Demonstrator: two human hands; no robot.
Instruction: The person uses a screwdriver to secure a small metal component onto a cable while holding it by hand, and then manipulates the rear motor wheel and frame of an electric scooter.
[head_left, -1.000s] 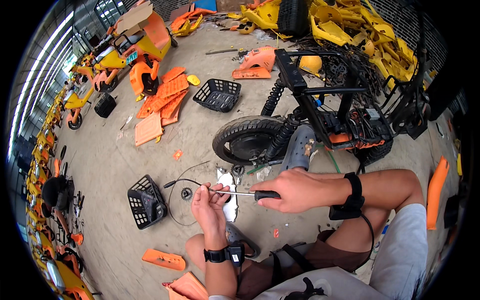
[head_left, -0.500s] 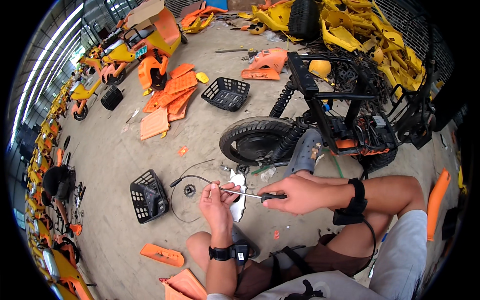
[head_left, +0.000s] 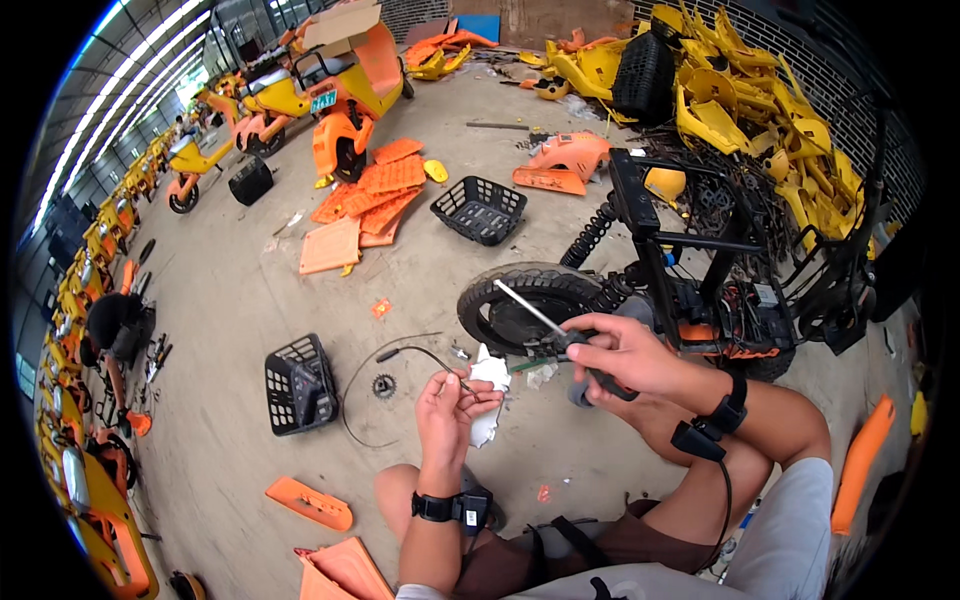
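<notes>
A black cable (head_left: pixel 420 352) is pinched between the fingertips of my left hand (head_left: pixel 445 415), its plug-like end sticking out up and to the left. My right hand (head_left: pixel 645 360) grips a screwdriver (head_left: pixel 528 307) by its dark handle, the bare metal shaft pointing up-left in front of the tyre of a wheel (head_left: pixel 480 318). That wheel belongs to a stripped black scooter frame (head_left: pixel 690 238). Just behind my left fingers, a torn white piece (head_left: pixel 484 427) lies on the floor. A small toothed gear (head_left: pixel 384 386) rests left of the cable, beside a thin curved wire (head_left: pixel 344 402).
Two black baskets (head_left: pixel 300 390) (head_left: pixel 480 208) stand on the concrete floor. Orange panels (head_left: pixel 330 246) lie stacked ahead, another orange piece (head_left: pixel 310 502) at lower left. Yellow shells (head_left: pixel 720 110) are heaped at far right. Scooters line the left, where another person (head_left: pixel 118 325) bends down.
The screwdriver has come away from the cable at my left hand; my right hand has lifted it up and right and tilted its shaft upward. My left hand still holds the cable.
</notes>
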